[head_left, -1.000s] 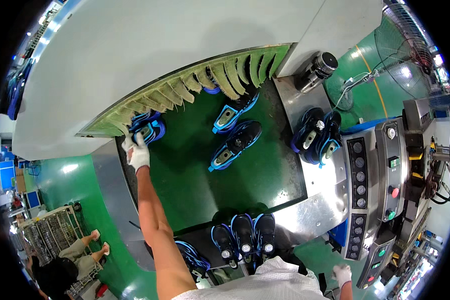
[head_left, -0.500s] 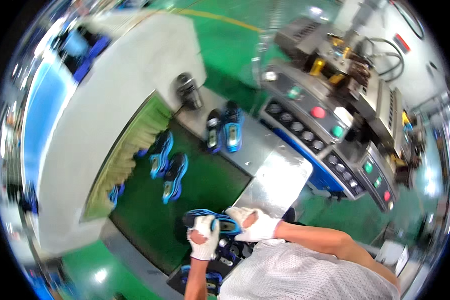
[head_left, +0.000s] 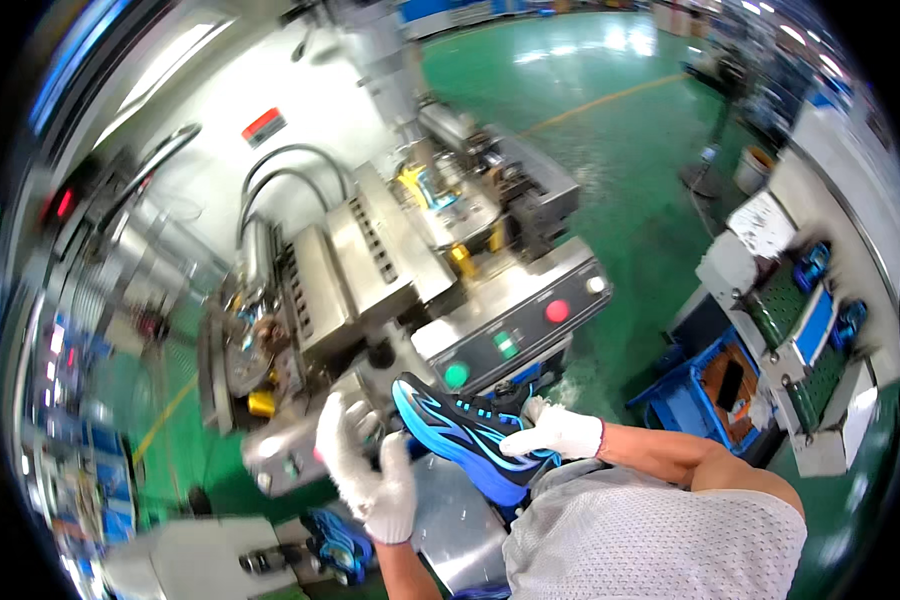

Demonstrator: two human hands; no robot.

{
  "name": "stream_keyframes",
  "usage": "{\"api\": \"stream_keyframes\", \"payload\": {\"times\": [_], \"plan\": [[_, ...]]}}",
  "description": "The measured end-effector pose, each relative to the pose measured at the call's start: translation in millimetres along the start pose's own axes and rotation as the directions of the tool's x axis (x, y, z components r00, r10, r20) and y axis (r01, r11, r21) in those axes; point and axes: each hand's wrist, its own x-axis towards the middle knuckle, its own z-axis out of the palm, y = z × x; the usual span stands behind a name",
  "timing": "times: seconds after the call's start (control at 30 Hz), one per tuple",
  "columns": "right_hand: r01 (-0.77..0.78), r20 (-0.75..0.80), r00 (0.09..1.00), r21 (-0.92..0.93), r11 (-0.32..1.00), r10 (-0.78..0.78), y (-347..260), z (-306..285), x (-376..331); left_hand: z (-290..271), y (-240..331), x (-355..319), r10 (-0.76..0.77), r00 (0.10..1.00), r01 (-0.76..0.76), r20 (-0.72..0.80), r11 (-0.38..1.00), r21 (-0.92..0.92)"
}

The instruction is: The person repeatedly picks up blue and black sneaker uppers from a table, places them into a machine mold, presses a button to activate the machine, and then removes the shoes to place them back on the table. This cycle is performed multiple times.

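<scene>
A black sneaker with a blue-to-purple sole (head_left: 475, 440) is held in front of the machine, its toe pointing up and left. My right hand (head_left: 555, 430), in a white glove, grips it around the heel end. Beside the toe, my gloved left hand (head_left: 365, 475) is open with its fingers spread and holds nothing. A gap shows between that hand and the shoe. Below the shoe lies a shiny metal plate (head_left: 460, 535). Farther left, more blue and black shoes (head_left: 338, 545) sit low by the left forearm.
Straight ahead stands a metal machine (head_left: 360, 270) with clamps and hoses. Its control panel (head_left: 530, 325) carries red and green buttons. To the right are a blue bin (head_left: 675, 395) and a rack (head_left: 800, 330) with shoes. Green floor (head_left: 610, 180) stretches behind.
The view has swung from the green conveyor to the machine. My left hand has let go of the sneaker, which both hands were touching; the right hand now holds it up.
</scene>
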Motion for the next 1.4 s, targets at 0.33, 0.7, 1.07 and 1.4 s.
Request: {"api": "stream_keyframes", "payload": {"times": [0.33, 0.7, 1.07, 1.4], "plan": [[0.340, -0.522, 0.832, 0.209, 0.917, -0.189, 6, -117, -11, 149, -74, 112, -0.268, 0.963, 0.269, 0.021, 0.963, -0.029], [0.456, -0.621, 0.782, 0.519, 0.723, -0.048, 8, -117, 20, 222, -170, 222, -0.284, 0.950, 0.239, 0.129, 0.929, 0.282], [0.529, -0.727, 0.675, 0.361, 0.768, -0.123, 7, -125, 30, 293, -230, 266, -0.509, 0.853, 0.422, 0.114, 0.803, 0.421], [0.497, -0.766, 0.643, 0.417, 0.761, 0.000, 7, -110, 9, 320, -296, 293, -0.617, 0.765, 0.509, 0.186, 0.755, 0.412]]}}
